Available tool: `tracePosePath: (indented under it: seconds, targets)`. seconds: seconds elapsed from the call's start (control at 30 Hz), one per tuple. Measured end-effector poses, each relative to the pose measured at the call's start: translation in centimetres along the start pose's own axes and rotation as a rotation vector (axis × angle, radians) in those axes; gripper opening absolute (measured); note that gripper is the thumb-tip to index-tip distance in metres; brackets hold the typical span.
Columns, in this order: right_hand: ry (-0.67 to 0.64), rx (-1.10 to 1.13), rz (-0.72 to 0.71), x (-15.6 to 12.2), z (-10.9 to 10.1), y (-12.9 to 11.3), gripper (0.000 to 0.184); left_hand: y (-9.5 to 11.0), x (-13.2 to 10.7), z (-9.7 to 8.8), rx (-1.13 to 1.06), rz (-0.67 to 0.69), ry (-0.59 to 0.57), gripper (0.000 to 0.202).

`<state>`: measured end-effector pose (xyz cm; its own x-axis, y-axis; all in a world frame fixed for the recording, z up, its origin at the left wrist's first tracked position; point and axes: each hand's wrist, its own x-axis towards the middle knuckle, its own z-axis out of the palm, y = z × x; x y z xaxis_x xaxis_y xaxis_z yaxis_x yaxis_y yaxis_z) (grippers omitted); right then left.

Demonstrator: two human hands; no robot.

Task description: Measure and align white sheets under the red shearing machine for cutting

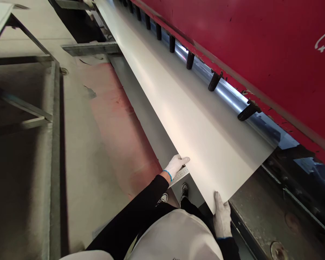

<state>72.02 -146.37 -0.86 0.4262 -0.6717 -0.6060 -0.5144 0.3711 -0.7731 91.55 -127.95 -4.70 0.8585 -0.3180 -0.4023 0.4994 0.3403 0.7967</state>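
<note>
A long, pale sheet of metal (176, 97) runs from the top of the head view down to the lower right. My left hand (175, 165), in a white glove with a blue cuff, grips its near long edge, the thumb on top and the fingers hidden below. Under that hand a ruler-marked metal bar (180, 175) shows in part. My right hand (222, 216), gloved too, is closed on the sheet's near corner with the thumb lying on the upper face. The sheet's far long edge lies under a red machine (260, 47).
Black ribbed cylinders (172, 44) line the machine's underside. A dark metal bed (281, 213) lies to the right. At left stands a metal frame (55, 144); a support arm (90, 48) juts out farther up. Another person's dark clothing (79, 21) appears at the sheet's far end.
</note>
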Motion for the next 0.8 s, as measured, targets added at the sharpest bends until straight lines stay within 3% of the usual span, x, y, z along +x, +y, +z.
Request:
tracePosePath:
  seconds: [0.53, 0.8]
  targets:
    - [0.041, -0.113, 0.005, -0.4, 0.2, -0.4, 0.100, -0.5, 0.1, -0.6, -0.003, -0.015, -0.016, 0.069]
    - [-0.009, -0.018, 0.021, 0.2, 0.1, 0.5, 0.101, -0.3, 0.0, -0.6, -0.033, -0.021, -0.021, 0.071]
